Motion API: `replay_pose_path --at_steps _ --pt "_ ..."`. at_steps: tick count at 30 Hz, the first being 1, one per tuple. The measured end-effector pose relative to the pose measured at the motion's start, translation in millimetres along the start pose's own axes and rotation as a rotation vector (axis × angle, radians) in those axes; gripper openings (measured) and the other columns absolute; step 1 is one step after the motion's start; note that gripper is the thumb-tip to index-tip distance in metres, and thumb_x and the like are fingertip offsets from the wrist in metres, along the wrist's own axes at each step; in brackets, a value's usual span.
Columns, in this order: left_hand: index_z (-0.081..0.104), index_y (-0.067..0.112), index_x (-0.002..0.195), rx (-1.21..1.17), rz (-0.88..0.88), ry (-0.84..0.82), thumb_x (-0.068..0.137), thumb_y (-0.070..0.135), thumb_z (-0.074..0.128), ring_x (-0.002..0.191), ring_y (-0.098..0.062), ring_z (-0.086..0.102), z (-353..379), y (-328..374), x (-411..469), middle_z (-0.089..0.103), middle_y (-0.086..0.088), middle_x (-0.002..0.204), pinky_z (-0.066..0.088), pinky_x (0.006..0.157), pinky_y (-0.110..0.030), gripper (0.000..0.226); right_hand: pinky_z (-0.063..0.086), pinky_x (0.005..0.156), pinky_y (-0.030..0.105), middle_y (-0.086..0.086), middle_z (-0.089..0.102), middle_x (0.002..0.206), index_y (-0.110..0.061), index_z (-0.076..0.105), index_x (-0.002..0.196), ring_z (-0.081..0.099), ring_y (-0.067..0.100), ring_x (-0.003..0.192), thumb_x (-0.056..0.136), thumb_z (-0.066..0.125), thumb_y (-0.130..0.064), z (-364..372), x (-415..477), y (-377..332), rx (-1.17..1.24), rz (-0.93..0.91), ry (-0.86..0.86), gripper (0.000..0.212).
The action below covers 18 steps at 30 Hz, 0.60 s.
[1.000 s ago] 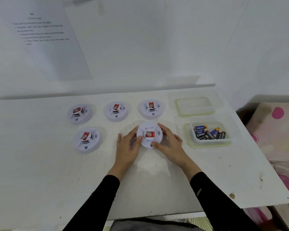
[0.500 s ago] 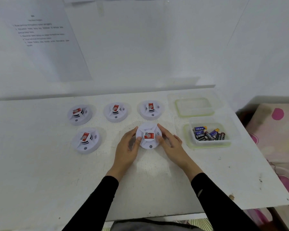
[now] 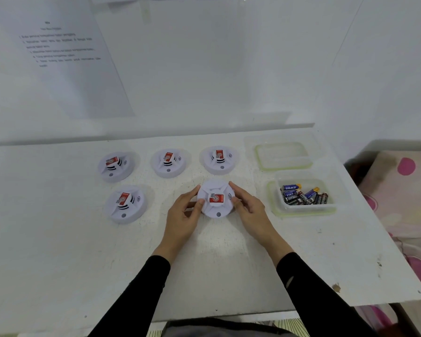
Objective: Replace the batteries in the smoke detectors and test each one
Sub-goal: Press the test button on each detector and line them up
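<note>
On the scuffed white table (image 3: 58, 239), left hand (image 3: 180, 220) and right hand (image 3: 250, 212) both curl round the round white plastic smoke detector with a red label (image 3: 215, 199), mid-table; lifted or resting, hard to say. To its right, a clear plastic tub (image 3: 301, 211) holds loose batteries (image 3: 301, 197).

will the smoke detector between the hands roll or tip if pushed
Probably neither: the smoke detector is a low, wide disc, broad base down, so it should slide. Its smooth plastic shell looks rigid, likely light, perhaps slippery.
</note>
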State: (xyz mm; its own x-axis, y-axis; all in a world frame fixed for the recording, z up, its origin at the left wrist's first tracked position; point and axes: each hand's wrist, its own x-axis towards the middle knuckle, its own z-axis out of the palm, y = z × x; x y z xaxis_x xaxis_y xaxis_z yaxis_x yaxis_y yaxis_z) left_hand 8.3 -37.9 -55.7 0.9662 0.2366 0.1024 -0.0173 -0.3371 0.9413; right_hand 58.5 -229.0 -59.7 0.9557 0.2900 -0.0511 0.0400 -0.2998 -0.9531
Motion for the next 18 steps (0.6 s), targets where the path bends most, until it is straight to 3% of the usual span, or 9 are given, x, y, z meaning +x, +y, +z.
replay_pose_path --at_steps 9,18 --pt "0.054 0.034 0.137 -0.018 -0.007 0.0 0.099 0.027 0.06 0.109 0.008 0.059 0.1 1.1 -0.4 0.06 0.021 0.123 0.051 0.085 -0.013 0.039 0.021 0.117 0.051 -0.033 0.054 0.13 -0.058 0.043 0.131 0.049 -0.007 0.124 0.097 0.044 -0.04 -0.4 0.4 -0.5 0.003 -0.011 0.006 0.039" --pt "0.054 0.031 0.138 -0.007 -0.005 0.003 0.099 0.028 0.059 0.11 0.011 0.057 0.8 1.8 -0.7 0.06 0.019 0.124 0.049 0.083 -0.009 0.04 0.021 0.117 0.052 -0.03 0.054 0.132 -0.051 0.044 0.135 0.048 -0.003 0.126 0.094 0.043 -0.047 -0.7 0.6 -0.6 0.011 -0.015 0.003 0.042"
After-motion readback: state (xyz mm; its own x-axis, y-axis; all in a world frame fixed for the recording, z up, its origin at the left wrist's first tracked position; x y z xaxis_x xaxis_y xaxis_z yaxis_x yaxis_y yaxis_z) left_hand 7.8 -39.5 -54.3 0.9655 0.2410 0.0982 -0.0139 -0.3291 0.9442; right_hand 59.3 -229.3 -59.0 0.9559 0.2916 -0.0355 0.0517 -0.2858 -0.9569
